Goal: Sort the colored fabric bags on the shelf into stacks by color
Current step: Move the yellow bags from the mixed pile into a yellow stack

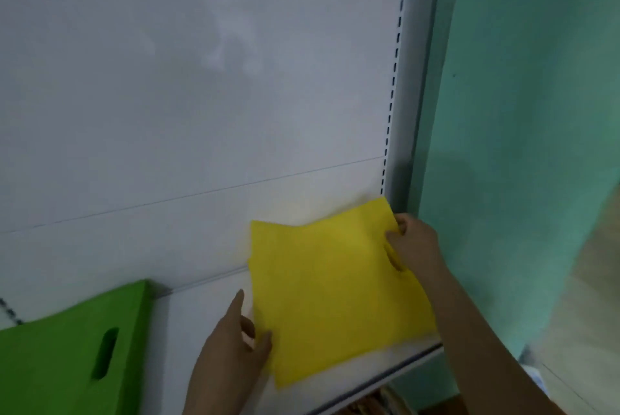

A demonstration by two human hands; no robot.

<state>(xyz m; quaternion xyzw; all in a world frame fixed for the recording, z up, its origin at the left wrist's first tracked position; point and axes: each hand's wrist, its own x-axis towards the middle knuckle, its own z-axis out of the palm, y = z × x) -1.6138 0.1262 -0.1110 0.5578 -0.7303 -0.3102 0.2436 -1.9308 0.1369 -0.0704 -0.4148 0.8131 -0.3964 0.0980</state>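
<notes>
A yellow fabric bag [328,287] lies flat at the right end of the white shelf [208,307]. My right hand [411,240] pinches its far right edge beside the handle slot. My left hand [235,344] holds the bag's near left edge between thumb and curled fingers, with the index finger stretched out along the shelf. A stack of green fabric bags [67,354] with an oval handle cutout sits at the shelf's left, apart from both hands.
The shelf's white back panel [201,96] rises behind, with a slotted upright [391,106] at its right. A teal wall [520,112] stands right of the unit. Brown goods [369,404] show on a lower level under the shelf's front edge.
</notes>
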